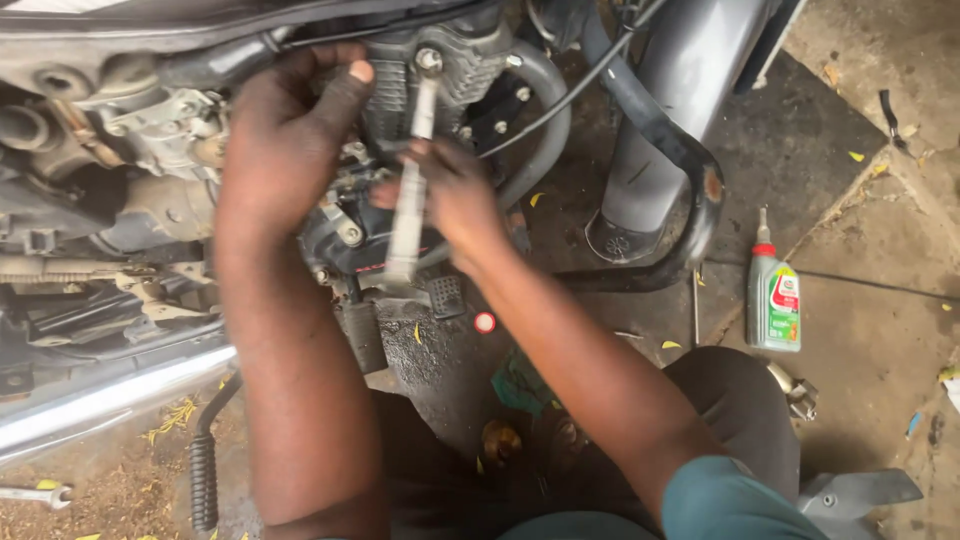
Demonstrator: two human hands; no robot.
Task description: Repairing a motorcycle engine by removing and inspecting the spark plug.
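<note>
A motorcycle engine (130,150) fills the upper left, lying close below me. My right hand (455,200) grips the shaft of a long silver wrench (412,190) whose upper end sits on a bolt at the engine's cylinder head (430,62). Resting against the engine beside that bolt is my left hand (285,130), its thumb raised near the wrench's top and its fingers pressed on the casing. Neither forearm hides the wrench head.
A green oil bottle with a red cap (773,295) stands on the concrete at the right. A black crash bar (690,180) curves past the front fork. A chrome exhaust pipe (100,395) runs lower left, with a spanner (35,493) on the ground.
</note>
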